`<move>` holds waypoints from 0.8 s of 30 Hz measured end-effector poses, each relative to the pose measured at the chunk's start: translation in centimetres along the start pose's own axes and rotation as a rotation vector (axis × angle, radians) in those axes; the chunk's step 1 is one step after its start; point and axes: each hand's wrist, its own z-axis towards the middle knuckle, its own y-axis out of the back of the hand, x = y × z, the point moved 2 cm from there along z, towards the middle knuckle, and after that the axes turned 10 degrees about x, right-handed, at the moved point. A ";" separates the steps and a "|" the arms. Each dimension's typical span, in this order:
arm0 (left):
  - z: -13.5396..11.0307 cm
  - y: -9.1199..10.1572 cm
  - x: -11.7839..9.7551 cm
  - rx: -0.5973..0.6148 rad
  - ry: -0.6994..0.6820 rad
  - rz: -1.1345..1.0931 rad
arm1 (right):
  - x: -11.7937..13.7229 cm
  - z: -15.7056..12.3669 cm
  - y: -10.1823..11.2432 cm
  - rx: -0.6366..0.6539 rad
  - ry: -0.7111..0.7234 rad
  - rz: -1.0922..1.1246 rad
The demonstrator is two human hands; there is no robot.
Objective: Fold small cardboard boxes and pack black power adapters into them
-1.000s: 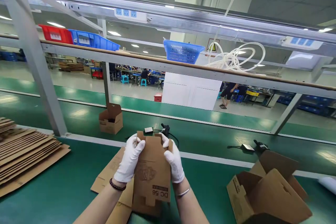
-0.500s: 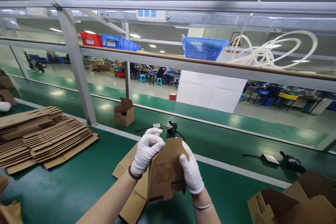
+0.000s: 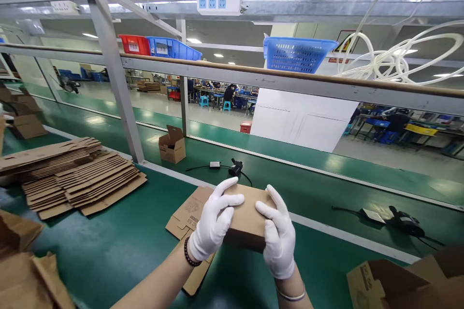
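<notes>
Between my two white-gloved hands is a small brown cardboard box [image 3: 250, 210], held above the green work surface with a plain face turned up. My left hand [image 3: 216, 219] grips its left side, fingers lying over the top. At the right side, my right hand [image 3: 279, 231] holds the box with its fingertips on the top and its thumb lower down. A flat unfolded carton [image 3: 188, 207] lies beneath and left of my left hand. Just beyond the box, a black device with a cable [image 3: 236, 168] rests on the green belt.
Stacked flat cartons [image 3: 97, 178] lie at the left. An open small box [image 3: 172, 145] stands on the belt. Another black device [image 3: 404, 222] sits at the right, behind open cartons [image 3: 384, 285]. A metal post [image 3: 116, 77] rises at left; a shelf carries a blue basket [image 3: 299, 54].
The carton between my hands, earlier upright with its printed panel showing, is now a box shape with a plain face up. Both hands have shifted onto its sides. The view has moved slightly.
</notes>
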 end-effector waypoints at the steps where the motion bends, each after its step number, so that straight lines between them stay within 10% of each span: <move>1: -0.1 0.0 -0.1 0.003 0.002 0.008 | 0.0 0.0 0.1 0.001 0.017 -0.002; 7: 0.0 0.1 -0.3 0.070 -0.036 0.060 | 0.4 0.4 0.6 -0.019 0.101 0.022; 14: 0.7 1.4 1.0 0.459 0.212 0.115 | -1.2 0.6 1.3 0.050 -0.045 0.033; 19: 0.8 3.9 4.1 -0.093 0.384 -0.435 | -5.9 1.5 1.9 -0.084 -0.432 0.199; 24: 0.4 4.8 4.7 -0.363 0.548 -0.882 | -8.2 1.9 0.4 0.224 -0.719 0.585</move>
